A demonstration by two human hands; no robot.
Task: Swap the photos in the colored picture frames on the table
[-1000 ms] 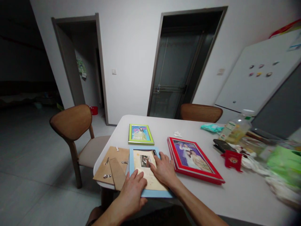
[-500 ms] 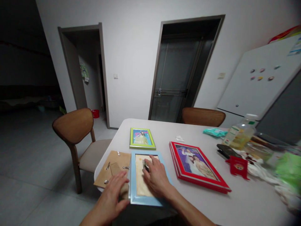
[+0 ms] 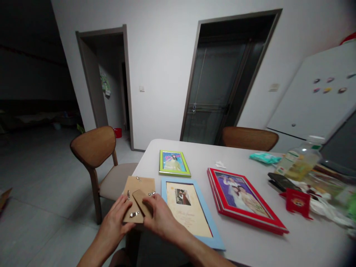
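Note:
A brown picture-frame backing board (image 3: pixel 147 181) with metal clips and a fold-out stand (image 3: pixel 139 195) is held at the table's left edge. My left hand (image 3: pixel 115 217) grips its left side, fingers on the face and thumb near the bottom edge. Closed on its lower right side, my right hand (image 3: pixel 162 218) hides part of the stand, which looks slightly lifted. Just right of that hand lies a light-blue picture frame (image 3: pixel 164 190), face up. Inside it shows a cream printed sheet (image 3: pixel 196 218) with a small dark photo (image 3: pixel 183 197).
Behind is a lime-green framed photo (image 3: pixel 175 173). Stacked red picture frames (image 3: pixel 250 222) lie to the right. Beyond them are a dark wallet-like item (image 3: pixel 280 181), a red packet (image 3: pixel 297 203), a bottle (image 3: pixel 302 159) and a teal packet (image 3: pixel 265 158). Chairs (image 3: pixel 96 146) stand left and behind.
My right hand has left the blue frame and moved left onto the backing board, uncovering the printed sheet. My left hand has shifted to the board's left side. The view has turned slightly left.

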